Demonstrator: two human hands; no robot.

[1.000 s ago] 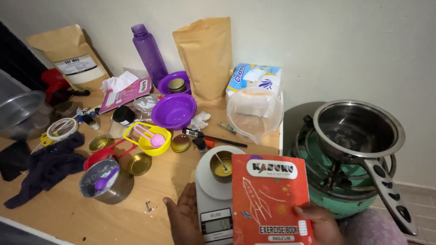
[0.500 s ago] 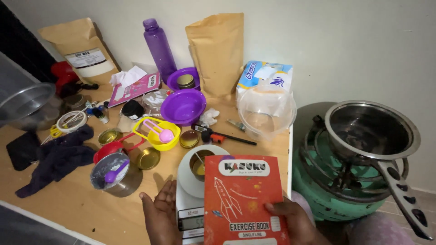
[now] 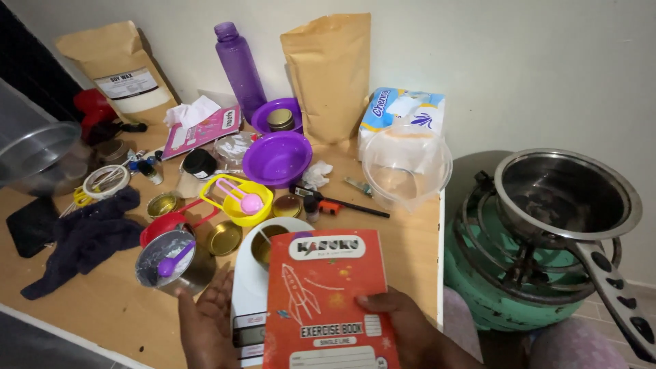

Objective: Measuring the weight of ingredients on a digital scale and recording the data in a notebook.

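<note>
Red and glossy, the exercise book (image 3: 326,301) with its rocket drawing fills the near edge of our view, held upright over the white kitchen scale (image 3: 253,301) on the wooden counter (image 3: 102,314). Our right hand (image 3: 403,328) has its grip closed on the book's right edge, thumb across the cover; our left hand (image 3: 208,321) sits just beside the book's left edge with the palm open and fingers spread, touching the scale's side or hovering at it, we cannot tell which. On the scale's platform stands a small gold tin (image 3: 263,246) with a thin stick standing in it, half hidden behind the top of the book. To the left lie a metal cup with a purple spoon (image 3: 171,263), an open gold lid (image 3: 223,237), a yellow measuring cup (image 3: 239,198) holding a pink spoon, and a dark cloth (image 3: 82,239). Further back are a purple bowl (image 3: 277,158), a purple bottle (image 3: 239,68), two brown paper pouches (image 3: 331,75) and a clear plastic bowl (image 3: 405,167). Off the counter to the right, a steel saucepan (image 3: 564,198) rests on a green gas burner (image 3: 506,287). We judge the step in hand to be handling the book right at the scale while the tin sits on it; any next move with the book calls for keeping its lower edge from pressing on the platform and its top clear of the stick, so the tin is not nudged.
</note>
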